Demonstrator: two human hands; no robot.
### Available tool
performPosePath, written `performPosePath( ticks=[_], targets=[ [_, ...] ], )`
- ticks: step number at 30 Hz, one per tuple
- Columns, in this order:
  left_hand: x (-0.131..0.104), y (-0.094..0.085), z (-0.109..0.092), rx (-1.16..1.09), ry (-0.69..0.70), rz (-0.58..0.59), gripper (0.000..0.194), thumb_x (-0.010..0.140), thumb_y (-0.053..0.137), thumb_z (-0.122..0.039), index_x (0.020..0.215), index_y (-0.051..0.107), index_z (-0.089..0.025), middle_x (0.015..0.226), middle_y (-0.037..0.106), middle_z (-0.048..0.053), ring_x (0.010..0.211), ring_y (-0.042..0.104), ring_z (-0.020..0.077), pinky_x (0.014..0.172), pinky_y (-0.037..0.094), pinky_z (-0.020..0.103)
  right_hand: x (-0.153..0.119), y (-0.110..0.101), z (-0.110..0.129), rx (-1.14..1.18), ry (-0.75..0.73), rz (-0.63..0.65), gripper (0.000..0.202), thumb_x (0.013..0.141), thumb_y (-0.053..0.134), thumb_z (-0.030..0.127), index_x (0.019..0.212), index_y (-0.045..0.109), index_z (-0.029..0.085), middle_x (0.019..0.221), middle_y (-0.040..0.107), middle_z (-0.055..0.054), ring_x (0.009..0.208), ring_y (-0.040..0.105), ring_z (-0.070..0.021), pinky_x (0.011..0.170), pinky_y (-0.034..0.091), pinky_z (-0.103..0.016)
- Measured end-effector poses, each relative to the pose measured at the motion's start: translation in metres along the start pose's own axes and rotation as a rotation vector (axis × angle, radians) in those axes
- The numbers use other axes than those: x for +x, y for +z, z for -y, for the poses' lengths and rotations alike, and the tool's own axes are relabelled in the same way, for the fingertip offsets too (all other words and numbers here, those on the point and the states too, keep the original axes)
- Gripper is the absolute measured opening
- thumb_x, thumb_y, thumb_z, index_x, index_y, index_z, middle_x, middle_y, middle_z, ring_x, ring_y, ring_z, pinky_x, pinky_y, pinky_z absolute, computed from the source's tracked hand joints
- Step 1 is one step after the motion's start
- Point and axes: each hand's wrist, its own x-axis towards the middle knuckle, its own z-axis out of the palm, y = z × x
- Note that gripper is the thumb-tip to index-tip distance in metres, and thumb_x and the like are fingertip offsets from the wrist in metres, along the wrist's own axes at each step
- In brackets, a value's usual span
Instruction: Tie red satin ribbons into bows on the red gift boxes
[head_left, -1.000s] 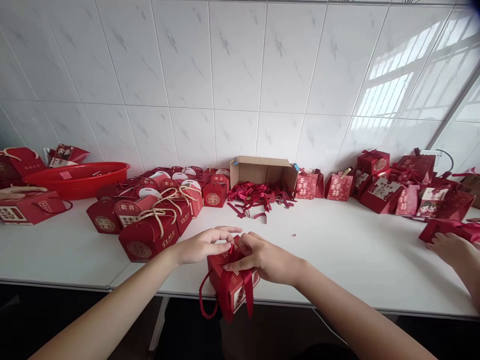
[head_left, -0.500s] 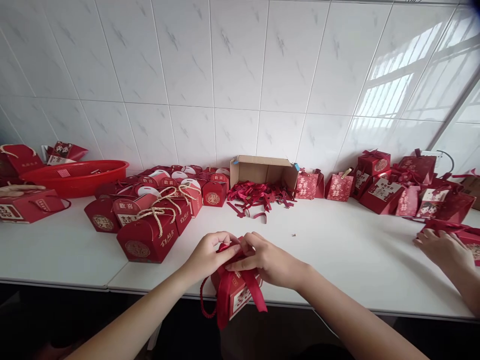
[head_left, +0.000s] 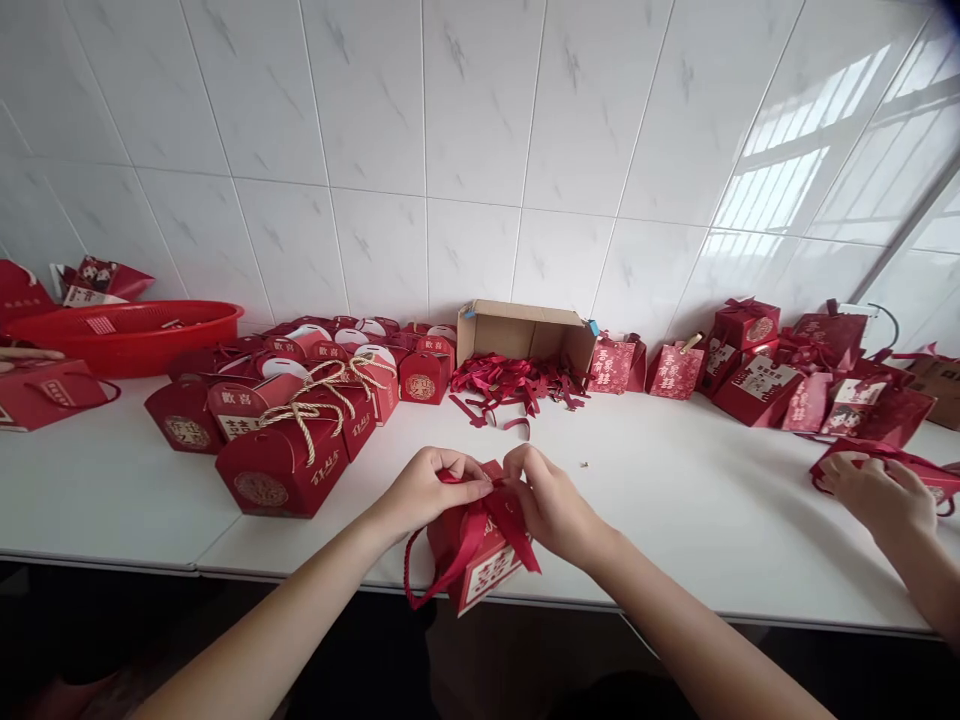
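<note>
A red gift box (head_left: 491, 572) with a pale printed panel sits at the table's front edge, slightly overhanging it. Over its top lies a wide red ribbon (head_left: 466, 545), its tails hanging down the sides. My left hand (head_left: 442, 490) pinches the ribbon at the top left of the box. On the other side my right hand (head_left: 551, 505) is closed on the ribbon too, thumb and forefinger close to the left fingertips. A twisted red cord handle (head_left: 411, 575) loops out at the box's left.
Several red boxes with gold cords (head_left: 285, 465) stand left of centre. Behind my hands is an open carton (head_left: 525, 325) with loose red ribbons (head_left: 510, 385). A red basin (head_left: 135, 345) stands at far left. At right, another person's hand (head_left: 889, 500) rests on a red box.
Both hands have kept to the ribbon; my right hand has turned and shifted slightly right, drawing apart from the left. The box has tilted and turned a little. The view has shifted slightly.
</note>
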Motion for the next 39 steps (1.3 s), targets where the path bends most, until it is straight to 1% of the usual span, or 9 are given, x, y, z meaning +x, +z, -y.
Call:
performPosePath(
  ticks=[5,8,10,12,15,19,21,27,39],
  targets=[
    [0.009,-0.001,0.003,0.059,0.01,0.055,0.048,0.067,0.072,-0.028,0.05,0.028,-0.018,0.08,0.068,0.005,0.076,0.06,0.017,0.072,0.044,0.029,-0.007,-0.005,-0.006,-0.04,0.066,-0.091,0.016,0.085,0.032,0.006,0.083,0.034,0.022,0.082,0.049,-0.003,0.072,0.047,-0.014,0.062,0.043,-0.027],
    [0.008,-0.001,0.005,0.098,-0.004,0.067,0.03,0.067,0.072,-0.031,0.054,0.05,-0.016,0.082,0.069,0.005,0.075,0.06,0.0173,0.068,0.044,0.028,-0.01,-0.009,-0.007,-0.018,0.128,-0.131,0.011,0.087,0.038,0.01,0.086,0.038,0.021,0.083,0.052,-0.002,0.072,0.05,-0.0132,0.063,0.044,-0.026],
    [0.006,-0.001,0.006,0.131,-0.011,0.046,0.022,0.068,0.072,-0.035,0.066,0.062,-0.015,0.082,0.069,0.006,0.081,0.062,0.0205,0.069,0.045,0.029,-0.011,-0.013,-0.007,0.043,0.18,-0.102,0.01,0.089,0.042,0.016,0.098,0.043,0.02,0.086,0.054,-0.003,0.074,0.052,-0.0134,0.064,0.046,-0.027],
    [0.004,-0.001,0.007,0.15,-0.016,0.013,0.023,0.067,0.073,-0.036,0.072,0.066,-0.015,0.083,0.07,0.007,0.087,0.063,0.0235,0.071,0.047,0.03,-0.01,-0.018,-0.007,0.104,0.24,-0.017,0.024,0.091,0.047,0.024,0.114,0.045,0.02,0.09,0.056,-0.005,0.076,0.055,-0.014,0.066,0.047,-0.027],
    [0.003,0.0,0.008,0.142,-0.013,-0.032,0.024,0.065,0.074,-0.036,0.071,0.065,-0.015,0.092,0.071,0.008,0.09,0.064,0.0245,0.076,0.048,0.032,-0.007,-0.022,-0.006,0.105,0.265,0.097,0.021,0.087,0.055,0.034,0.102,0.058,0.019,0.087,0.058,-0.005,0.074,0.054,-0.0143,0.063,0.046,-0.027],
    [0.003,0.002,0.004,0.097,0.015,-0.048,0.038,0.067,0.072,-0.036,0.052,0.044,-0.017,0.084,0.072,0.006,0.088,0.065,0.0242,0.073,0.048,0.031,-0.002,-0.02,-0.003,0.09,0.273,0.046,0.025,0.087,0.055,0.034,0.069,0.059,0.017,0.07,0.055,-0.003,0.062,0.049,-0.0124,0.056,0.042,-0.026],
    [0.003,0.003,0.002,0.099,0.02,-0.051,0.044,0.069,0.07,-0.038,0.049,0.038,-0.018,0.075,0.07,0.004,0.083,0.065,0.0233,0.068,0.047,0.03,0.0,-0.018,-0.001,0.128,0.307,0.042,0.025,0.088,0.053,0.035,0.07,0.059,0.017,0.068,0.056,-0.003,0.061,0.049,-0.0126,0.057,0.041,-0.026],
    [0.004,0.004,0.001,0.178,-0.007,-0.033,0.032,0.068,0.072,-0.042,0.06,0.061,-0.014,0.08,0.07,0.005,0.071,0.062,0.0178,0.063,0.046,0.028,0.002,-0.015,-0.001,0.255,0.436,-0.062,0.026,0.084,0.057,0.039,0.076,0.063,0.016,0.075,0.065,-0.006,0.069,0.056,-0.016,0.064,0.045,-0.028],
    [0.005,0.007,0.004,0.119,0.06,-0.034,0.042,0.065,0.075,-0.036,0.052,0.039,-0.018,0.058,0.055,-0.002,0.065,0.057,0.0145,0.061,0.043,0.026,-0.01,-0.009,-0.004,0.586,0.597,-0.241,0.025,0.073,0.068,0.041,0.073,0.068,0.016,0.069,0.066,-0.004,0.065,0.057,-0.0146,0.061,0.047,-0.027]
  ],
)
